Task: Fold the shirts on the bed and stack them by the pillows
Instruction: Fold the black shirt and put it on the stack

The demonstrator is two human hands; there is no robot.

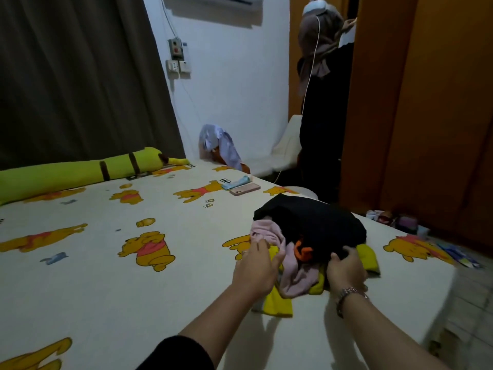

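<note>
Hands first: the left hand (pixel 257 265) is laid on the pink shirt (pixel 269 233) at lower centre of the frame, fingers bent down into the cloth, though whether anything is actually pinched can't be told. The right hand (pixel 345 268) is curled round the near hem of the black shirt (pixel 314 222), thumb on top, so that one is held.

The shirts are all heaped in 1 pile, right of centre, close to the near right edge of the bed (pixel 106 276). A yellow shirt (pixel 278 303) is squashed at the bottom, and a bit of orange (pixel 301 251) pokes out under the black one. Nothing is folded yet, by the look of it.

Handling-wise, everything here is probably light, floppy and tangled, so if 1 piece gets pulled the rest will likely be dragged along. The black one on top should be lifted off first, taken at the shoulders or hem with both hands and shaken flat.

Further back, a pink phone (pixel 245 188) is left on the sheet in the middle of the frame, and a long yellow bolster (pixel 80 170) is laid along the far edge at the left. Pillows aren't in view.

Writing: only "OH" upside down on the sheet print (pixel 225 180) can be read.
</note>
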